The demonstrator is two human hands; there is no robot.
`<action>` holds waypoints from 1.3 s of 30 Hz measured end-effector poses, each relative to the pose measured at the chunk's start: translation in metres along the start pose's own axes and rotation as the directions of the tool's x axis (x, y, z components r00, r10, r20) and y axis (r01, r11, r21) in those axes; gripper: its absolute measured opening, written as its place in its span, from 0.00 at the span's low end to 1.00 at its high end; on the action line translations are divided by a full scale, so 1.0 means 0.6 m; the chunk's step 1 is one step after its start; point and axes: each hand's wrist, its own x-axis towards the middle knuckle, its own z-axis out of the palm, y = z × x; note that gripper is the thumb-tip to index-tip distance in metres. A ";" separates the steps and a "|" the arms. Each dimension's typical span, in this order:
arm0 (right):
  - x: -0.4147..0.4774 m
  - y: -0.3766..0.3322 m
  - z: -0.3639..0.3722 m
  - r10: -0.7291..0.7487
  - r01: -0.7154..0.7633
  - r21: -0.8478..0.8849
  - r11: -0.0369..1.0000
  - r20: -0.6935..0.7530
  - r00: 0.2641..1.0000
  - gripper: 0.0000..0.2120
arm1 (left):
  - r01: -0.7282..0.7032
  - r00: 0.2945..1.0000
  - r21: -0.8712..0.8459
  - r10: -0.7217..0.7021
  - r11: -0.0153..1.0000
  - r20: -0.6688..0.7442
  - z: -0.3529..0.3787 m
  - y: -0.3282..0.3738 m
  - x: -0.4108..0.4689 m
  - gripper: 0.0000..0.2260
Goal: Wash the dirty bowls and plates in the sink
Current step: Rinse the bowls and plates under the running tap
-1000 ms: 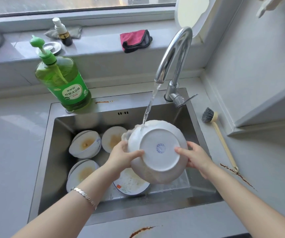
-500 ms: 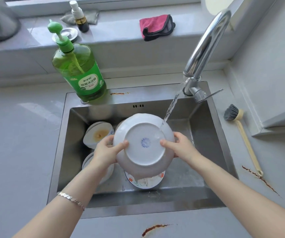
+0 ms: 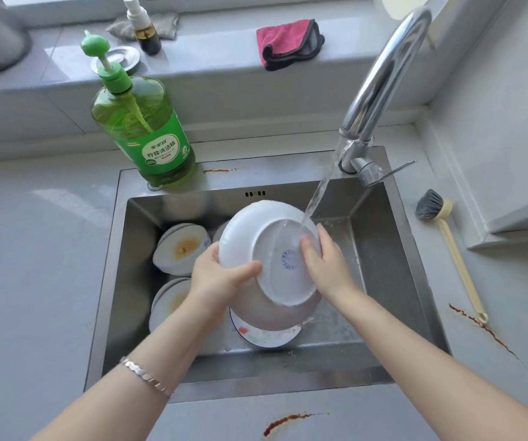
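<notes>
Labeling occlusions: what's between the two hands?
Head view: an upturned white bowl, gripped at its rim by the left hand, the right hand touching its wet base.

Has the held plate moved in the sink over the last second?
Yes. The plate moved left across the sink, toward the stacked bowls.

Home kitchen: steel sink (image 3: pixel 148 214), faucet (image 3: pixel 380 84), dish soap bottle (image 3: pixel 141 128), windowsill (image 3: pixel 218 62).

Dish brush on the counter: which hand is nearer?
Right. The right hand is on the bowl, left of the brush; left hand grips the opposite rim, farther off.
</notes>
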 end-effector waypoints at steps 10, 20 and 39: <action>-0.029 -0.113 0.031 -0.634 0.660 -0.301 0.688 0.193 0.749 0.28 | -0.328 0.945 0.326 0.306 0.887 0.119 0.004 0.024 -0.024 0.15; -0.005 -0.089 -0.015 -0.475 0.558 -0.292 0.777 0.310 0.824 0.37 | -0.346 0.937 0.332 0.304 0.878 0.173 0.008 0.021 -0.013 0.12; -0.005 -0.070 -0.118 -0.132 0.224 0.221 0.949 -0.366 0.921 0.25 | -0.585 0.808 0.448 0.535 0.676 0.249 0.184 0.032 0.006 0.30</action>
